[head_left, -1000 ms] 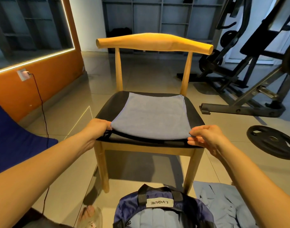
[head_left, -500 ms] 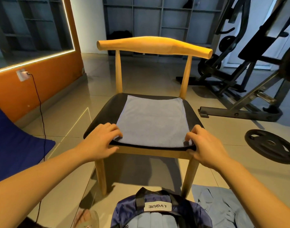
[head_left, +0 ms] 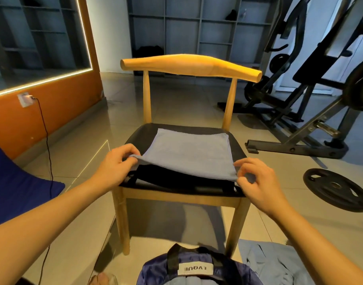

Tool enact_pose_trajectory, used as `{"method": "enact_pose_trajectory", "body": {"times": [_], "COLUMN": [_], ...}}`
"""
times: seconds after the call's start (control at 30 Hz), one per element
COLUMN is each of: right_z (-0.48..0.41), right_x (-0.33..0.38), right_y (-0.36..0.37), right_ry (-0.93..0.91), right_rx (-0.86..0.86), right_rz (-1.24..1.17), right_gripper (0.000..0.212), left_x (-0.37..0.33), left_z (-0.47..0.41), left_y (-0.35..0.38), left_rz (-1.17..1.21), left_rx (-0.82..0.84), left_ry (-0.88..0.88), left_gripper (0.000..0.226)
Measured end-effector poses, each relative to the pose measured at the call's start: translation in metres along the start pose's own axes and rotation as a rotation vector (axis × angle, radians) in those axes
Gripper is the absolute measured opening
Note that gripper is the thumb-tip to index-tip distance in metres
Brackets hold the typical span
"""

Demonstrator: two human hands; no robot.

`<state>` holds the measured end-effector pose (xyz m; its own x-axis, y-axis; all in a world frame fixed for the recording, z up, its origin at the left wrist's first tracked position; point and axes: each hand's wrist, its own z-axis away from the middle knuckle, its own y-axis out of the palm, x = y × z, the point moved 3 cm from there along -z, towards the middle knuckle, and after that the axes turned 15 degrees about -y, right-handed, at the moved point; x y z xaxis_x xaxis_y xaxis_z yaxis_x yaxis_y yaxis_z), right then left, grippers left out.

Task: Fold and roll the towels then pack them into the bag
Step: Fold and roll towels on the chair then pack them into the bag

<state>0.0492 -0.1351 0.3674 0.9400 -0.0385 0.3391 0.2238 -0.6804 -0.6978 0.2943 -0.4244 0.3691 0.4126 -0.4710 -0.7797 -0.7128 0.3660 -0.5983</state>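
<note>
On one chair (head_left: 189, 65), left hand (head_left: 114, 167), right hand (head_left: 258, 182) pinch one towel (head_left: 189, 153).

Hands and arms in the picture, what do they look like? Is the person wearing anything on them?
Both are bare. The left hand and the right hand have no gloves, and no rings show. The left arm and the right arm show no sleeve, watch or bracelet as far as the picture reaches. No marks or drawings show on them either.
</note>
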Motion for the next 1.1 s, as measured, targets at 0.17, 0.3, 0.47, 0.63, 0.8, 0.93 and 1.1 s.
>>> {"method": "enact_pose_trajectory", "body": {"times": [0.17, 0.3, 0.47, 0.63, 0.8, 0.93, 1.1], "right_z": [-0.022, -0.04, -0.089, -0.137, -0.143, -0.144, -0.142], "right_x": [0.009, -0.001, -0.028, -0.08, -0.127, -0.139, -0.148], "right_y": [-0.006, -0.003, 0.001, 0.024, 0.064, 0.075, 0.077], "right_ry": [0.306, 0.466, 0.661, 0.698, 0.723, 0.719, 0.779], "right_rx": [-0.248, -0.33, -0.299, -0.156, -0.012, 0.032, 0.033], "right_rz": [-0.429, -0.508, -0.535, -0.403, -0.25, -0.173, -0.183], "right_gripper": [0.028, 0.026, 0.018, 0.018, 0.018, 0.021, 0.024], "left_x": [-0.024, -0.034, -0.041, -0.034, -0.003, 0.013, 0.018], "left_z": [-0.016, -0.038, -0.089, -0.15, -0.19, -0.201, -0.214], "left_y": [-0.019, -0.016, -0.002, 0.03, 0.066, 0.078, 0.082], "left_rz": [0.218, 0.466, 0.577, 0.432, 0.222, 0.092, 0.014], "left_rx": [-0.022, -0.018, -0.003, 0.066, 0.116, 0.135, 0.083], "left_ry": [-0.086, -0.178, -0.282, -0.344, -0.5, -0.547, -0.462], "left_gripper": [0.024, 0.017, 0.012, 0.011, 0.006, 0.011, 0.018]}}
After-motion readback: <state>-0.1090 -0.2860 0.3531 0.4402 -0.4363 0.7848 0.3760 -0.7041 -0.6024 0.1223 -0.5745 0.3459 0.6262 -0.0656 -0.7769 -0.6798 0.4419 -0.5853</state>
